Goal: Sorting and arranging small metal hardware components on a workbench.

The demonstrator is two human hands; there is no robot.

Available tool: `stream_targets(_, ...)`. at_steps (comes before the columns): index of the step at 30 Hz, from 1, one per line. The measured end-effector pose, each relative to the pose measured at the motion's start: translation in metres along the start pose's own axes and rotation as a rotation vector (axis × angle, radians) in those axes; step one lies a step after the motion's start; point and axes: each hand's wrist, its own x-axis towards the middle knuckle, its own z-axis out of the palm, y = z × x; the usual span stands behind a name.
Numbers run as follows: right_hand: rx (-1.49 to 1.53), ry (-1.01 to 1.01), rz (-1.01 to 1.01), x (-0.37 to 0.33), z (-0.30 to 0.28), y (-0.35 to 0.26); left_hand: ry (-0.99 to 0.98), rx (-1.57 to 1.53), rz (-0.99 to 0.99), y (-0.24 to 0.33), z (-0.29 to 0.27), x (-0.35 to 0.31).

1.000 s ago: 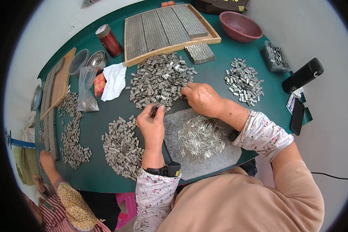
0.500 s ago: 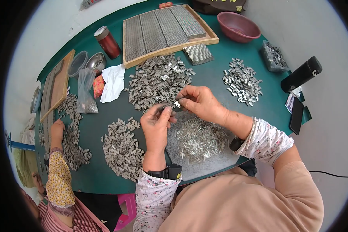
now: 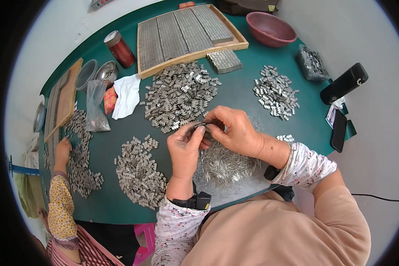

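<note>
My left hand (image 3: 185,146) is closed, pinching a small dark metal piece (image 3: 199,125) between thumb and fingers. Against the same piece press the fingertips of my right hand (image 3: 236,131), also closed. The piece is mostly hidden by the fingers, so its exact shape does not show. Just beyond my hands lies a big heap of small zigzag-edged metal plates (image 3: 175,95). Below my right hand, thin silvery metal pins (image 3: 230,166) are heaped on a grey sheet (image 3: 208,193). Left of my left wrist is a heap of duller toothed metal plates (image 3: 139,175).
A wooden tray (image 3: 147,73) holds rows of metal strips, with a stacked block (image 3: 225,61) beside it. Around stand a red bowl (image 3: 270,30), a red flask (image 3: 120,49), a black bottle (image 3: 343,83) and a phone (image 3: 339,131). A co-worker's hand (image 3: 63,153) touches parts at left.
My right hand has come in and down, from reaching at the near edge of the big heap to meeting my left hand's fingertips. The view has shifted slightly.
</note>
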Motion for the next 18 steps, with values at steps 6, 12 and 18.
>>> stream_targets(6, 0.096, -0.032, -0.037, -0.006, -0.014, 0.005, -0.083, -0.218, -0.188, -0.002, -0.004, -0.001)
stream_targets(12, -0.335, -0.145, -0.043, 0.023, -0.024, 0.035, 0.040, -0.241, -0.134, 0.001, -0.017, 0.006)
stream_targets(18, -0.532, -0.290, -0.064, 0.031, 0.005, 0.046, 0.092, -0.225, -0.138, 0.001, -0.021, 0.009)
